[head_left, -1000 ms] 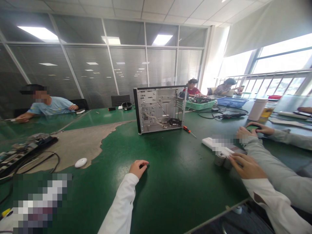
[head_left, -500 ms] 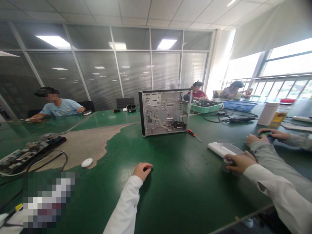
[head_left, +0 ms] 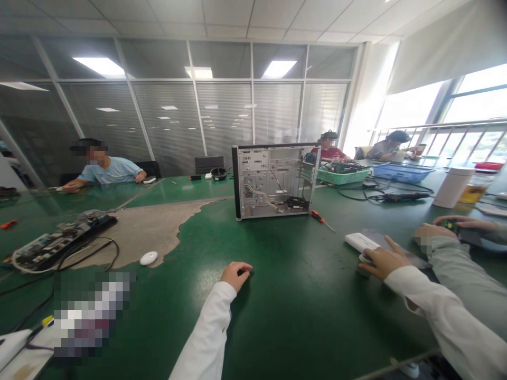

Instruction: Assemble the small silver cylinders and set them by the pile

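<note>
Left hand (head_left: 236, 275) loosely curled on the green table (head_left: 293, 301), apparently at rest; narrow gap between thumb and fingers, any hold within impossible to tell. Right hand (head_left: 388, 262) half-bent over the white device (head_left: 359, 241) at right, near a co-worker's grey sleeve (head_left: 467, 272) — perhaps for steadying, firmness of grasp unclear. Beyond, upright computer case (head_left: 277, 182), open side toward the camera, presumably for access — screwdriver (head_left: 319, 217) just beside, seemingly for convenience.
</note>
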